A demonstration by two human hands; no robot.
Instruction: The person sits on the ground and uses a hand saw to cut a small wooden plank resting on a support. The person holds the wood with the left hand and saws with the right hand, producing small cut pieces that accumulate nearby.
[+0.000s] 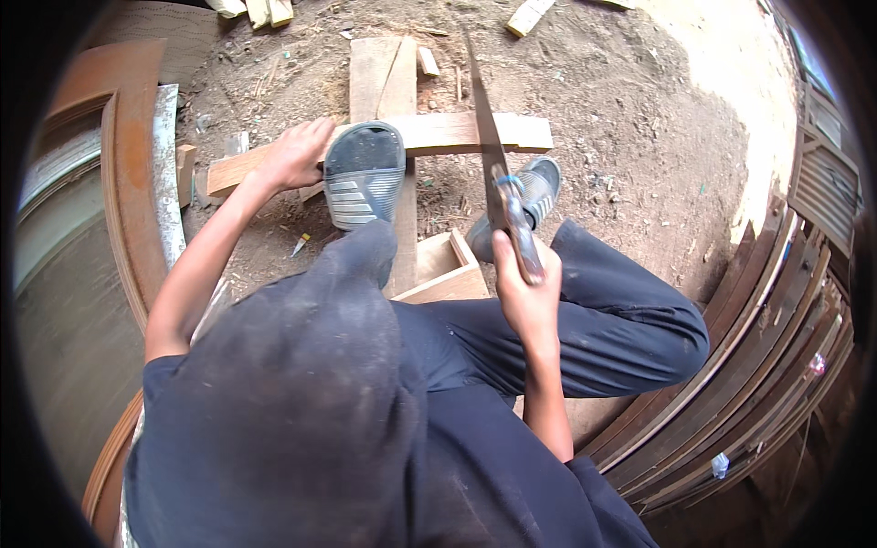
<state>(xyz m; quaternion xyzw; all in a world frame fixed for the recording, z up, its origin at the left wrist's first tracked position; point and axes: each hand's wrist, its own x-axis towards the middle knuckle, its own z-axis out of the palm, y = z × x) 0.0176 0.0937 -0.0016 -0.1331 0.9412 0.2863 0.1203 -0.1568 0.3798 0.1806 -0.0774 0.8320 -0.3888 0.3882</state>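
My right hand is closed around the worn handle of a handsaw. Its long blade points away from me and crosses over a pale wooden beam near the right end; whether the teeth touch the wood I cannot tell. Left of my foot, my left hand grips that same beam. My left foot, in a grey striped slide sandal, presses on the beam beside that hand. Under the beam runs a wide plank, lying lengthwise away from me.
An open wooden box sits between my legs. My other sandal rests on the dirt ground. A framed wooden panel stands at left. Stacked long boards lie at right. Wood offcuts are scattered at the far side.
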